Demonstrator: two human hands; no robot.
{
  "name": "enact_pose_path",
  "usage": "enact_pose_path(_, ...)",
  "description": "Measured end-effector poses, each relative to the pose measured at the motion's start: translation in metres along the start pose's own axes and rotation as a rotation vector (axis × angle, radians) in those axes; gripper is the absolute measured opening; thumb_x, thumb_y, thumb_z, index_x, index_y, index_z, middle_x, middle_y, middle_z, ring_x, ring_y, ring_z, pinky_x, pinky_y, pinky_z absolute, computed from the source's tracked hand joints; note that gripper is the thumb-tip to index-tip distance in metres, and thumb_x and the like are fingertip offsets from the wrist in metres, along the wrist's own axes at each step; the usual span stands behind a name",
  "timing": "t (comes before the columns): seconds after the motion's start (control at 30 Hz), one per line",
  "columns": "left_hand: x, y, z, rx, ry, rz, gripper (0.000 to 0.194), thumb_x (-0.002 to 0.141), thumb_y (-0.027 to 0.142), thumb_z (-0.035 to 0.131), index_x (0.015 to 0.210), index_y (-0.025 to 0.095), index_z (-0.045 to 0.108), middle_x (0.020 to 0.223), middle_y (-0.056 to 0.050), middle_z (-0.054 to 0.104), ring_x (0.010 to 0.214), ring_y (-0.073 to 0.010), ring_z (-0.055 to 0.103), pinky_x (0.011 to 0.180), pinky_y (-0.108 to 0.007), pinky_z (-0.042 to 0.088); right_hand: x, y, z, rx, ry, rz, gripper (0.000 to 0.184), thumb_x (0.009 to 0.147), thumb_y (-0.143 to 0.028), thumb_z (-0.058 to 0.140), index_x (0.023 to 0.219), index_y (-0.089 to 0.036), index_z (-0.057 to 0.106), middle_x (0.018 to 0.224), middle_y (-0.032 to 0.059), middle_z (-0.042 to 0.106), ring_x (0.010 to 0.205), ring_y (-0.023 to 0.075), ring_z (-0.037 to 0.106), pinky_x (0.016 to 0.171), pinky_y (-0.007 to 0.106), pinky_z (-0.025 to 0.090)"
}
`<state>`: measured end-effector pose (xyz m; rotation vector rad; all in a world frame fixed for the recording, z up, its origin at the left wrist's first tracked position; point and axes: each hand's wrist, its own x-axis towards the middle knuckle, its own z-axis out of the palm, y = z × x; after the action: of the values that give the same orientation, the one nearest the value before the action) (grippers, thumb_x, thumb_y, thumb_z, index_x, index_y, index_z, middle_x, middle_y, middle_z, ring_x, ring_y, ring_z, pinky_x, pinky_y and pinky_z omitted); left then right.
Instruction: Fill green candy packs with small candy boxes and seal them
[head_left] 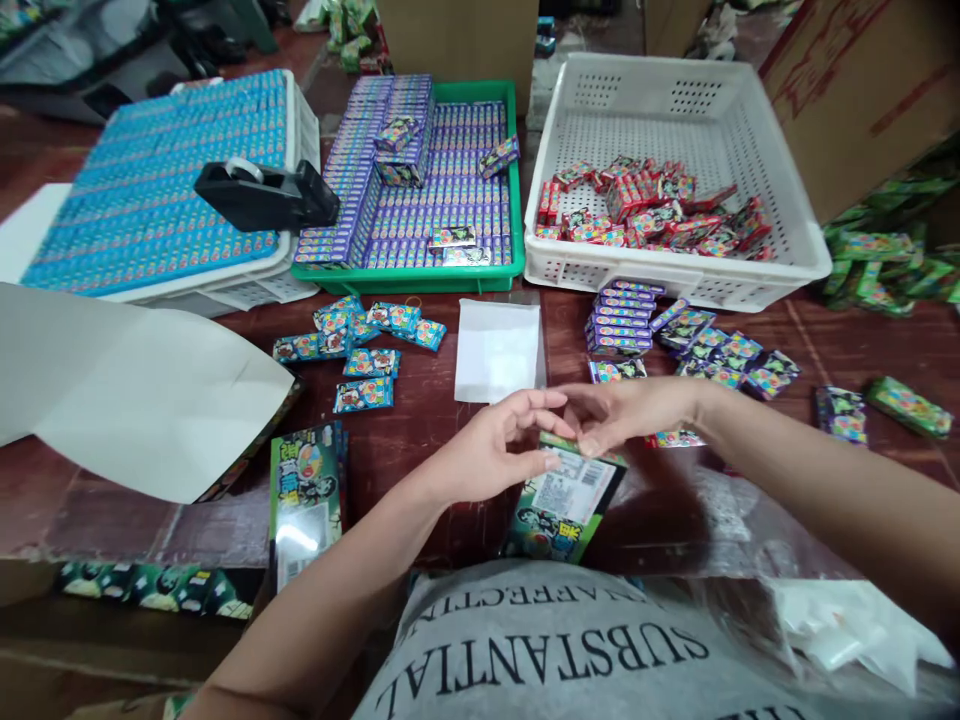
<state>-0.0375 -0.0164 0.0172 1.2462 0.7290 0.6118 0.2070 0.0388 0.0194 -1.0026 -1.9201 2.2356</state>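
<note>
My left hand (495, 445) and my right hand (626, 412) meet over a green printed box (564, 500) that stands tilted near the table's front edge. Left-hand fingers curl round its top left corner; right-hand fingertips press on its top edge. A white label shows on the box's upper face. A second green box (306, 490) lies to the left of my left forearm. A small clear bag (499, 350) lies flat just beyond my hands.
A white basket (795, 250) holds red packets at the back right. A green tray (420, 278) and a white crate (247, 285) carry rows of purple and blue packets, with a black tape dispenser (266, 192). Loose packets lie scattered. White cardboard (135, 390) sits left.
</note>
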Motion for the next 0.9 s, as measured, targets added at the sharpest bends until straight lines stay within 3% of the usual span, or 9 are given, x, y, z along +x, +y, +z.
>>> enact_pose_path(0.1, -0.002, 0.006, 0.0, 0.066, -0.051, 0.058, 0.052, 0.084, 0.015, 0.071, 0.134, 0.023, 0.058, 0.116, -0.01, 0.07, 0.108, -0.0218, 0.069, 0.093, -0.038, 0.057, -0.005, 0.008, 0.014, 0.259, 0.068, 0.09, 0.073, 0.078, -0.056, 0.078, 0.138, -0.021, 0.057, 0.082, -0.0013, 0.063, 0.058, 0.0098, 0.051, 0.044, 0.02, 0.037)
enact_pose_path(0.17, -0.003, 0.006, -0.004, 0.155, -0.055, 0.065, 0.052, 0.084, 0.018, 0.073, 0.134, 0.025, 0.061, 0.12, -0.01, 0.069, 0.109, -0.0225, 0.068, 0.09, -0.036, 0.058, -0.015, 0.012, 0.024, 0.309, 0.34, 0.076, 0.071, 0.085, -0.057, 0.072, 0.143, -0.022, 0.05, 0.077, -0.004, 0.057, 0.054, 0.0089, 0.045, 0.043, 0.02, 0.036)
enact_pose_path(0.27, -0.004, -0.002, -0.018, 0.233, -0.012, 0.015, 0.047, 0.084, 0.022, 0.074, 0.131, 0.027, 0.067, 0.127, -0.009, 0.07, 0.114, -0.0247, 0.067, 0.089, -0.037, 0.06, -0.039, 0.025, 0.046, 0.211, 0.814, -0.091, 0.067, 0.092, -0.053, 0.066, 0.148, -0.029, 0.04, 0.091, -0.0006, 0.059, 0.064, 0.0113, 0.053, 0.053, 0.024, 0.048)
enact_pose_path(0.43, -0.006, -0.019, -0.04, 0.012, 0.627, -0.047, 0.059, 0.077, 0.03, 0.081, 0.133, 0.027, 0.063, 0.123, -0.007, 0.071, 0.077, -0.015, 0.069, 0.051, -0.021, 0.054, -0.051, 0.074, 0.11, 0.074, 1.239, -0.285, 0.082, 0.091, -0.044, 0.069, 0.157, -0.041, 0.023, 0.134, 0.0103, 0.052, 0.115, 0.0244, 0.063, 0.093, 0.044, 0.057)
enact_pose_path(0.53, -0.012, -0.027, -0.024, -0.138, 0.758, -0.044, 0.077, 0.076, 0.032, 0.082, 0.145, 0.035, 0.048, 0.126, -0.006, 0.067, 0.08, -0.0157, 0.069, 0.054, -0.023, 0.059, -0.029, 0.085, 0.139, 0.218, 1.307, -0.295, 0.086, 0.092, -0.044, 0.067, 0.159, -0.04, 0.013, 0.142, 0.0142, 0.047, 0.12, 0.0288, 0.063, 0.096, 0.051, 0.058)
enact_pose_path(0.67, -0.028, -0.033, 0.013, -0.099, 0.611, -0.069, 0.072, 0.08, 0.029, 0.08, 0.144, 0.033, 0.048, 0.128, -0.006, 0.067, 0.096, -0.0208, 0.071, 0.07, -0.03, 0.063, -0.011, 0.076, 0.127, 0.298, 1.551, -0.427, 0.072, 0.093, -0.037, 0.066, 0.153, -0.036, 0.026, 0.129, 0.0112, 0.053, 0.122, 0.0266, 0.06, 0.099, 0.049, 0.057)
enact_pose_path(0.77, -0.031, -0.032, 0.027, 0.046, 0.397, -0.074, 0.033, 0.083, 0.031, 0.079, 0.112, 0.02, 0.066, 0.123, -0.009, 0.069, 0.103, -0.0217, 0.07, 0.087, -0.034, 0.06, -0.02, 0.067, 0.105, 0.243, 1.389, -0.519, 0.079, 0.09, -0.03, 0.071, 0.153, -0.039, 0.026, 0.117, 0.0064, 0.061, 0.111, 0.023, 0.064, 0.09, 0.042, 0.06)
enact_pose_path(0.83, -0.024, -0.031, 0.03, 0.057, 0.309, -0.022, 0.033, 0.084, 0.031, 0.078, 0.111, 0.019, 0.064, 0.125, -0.01, 0.069, 0.106, -0.0216, 0.07, 0.091, -0.035, 0.057, -0.025, 0.063, 0.097, 0.197, 1.168, -0.555, 0.088, 0.088, -0.027, 0.074, 0.156, -0.042, 0.021, 0.117, 0.005, 0.062, 0.102, 0.0206, 0.066, 0.083, 0.037, 0.062)
enact_pose_path(0.9, -0.014, -0.032, 0.032, 0.007, 0.279, 0.067, 0.044, 0.087, 0.028, 0.077, 0.125, 0.022, 0.056, 0.124, -0.009, 0.07, 0.109, -0.021, 0.069, 0.094, -0.035, 0.056, -0.024, 0.063, 0.097, 0.152, 1.101, -0.588, 0.092, 0.086, -0.024, 0.076, 0.156, -0.046, 0.021, 0.125, 0.0047, 0.058, 0.093, 0.0171, 0.066, 0.077, 0.033, 0.062)
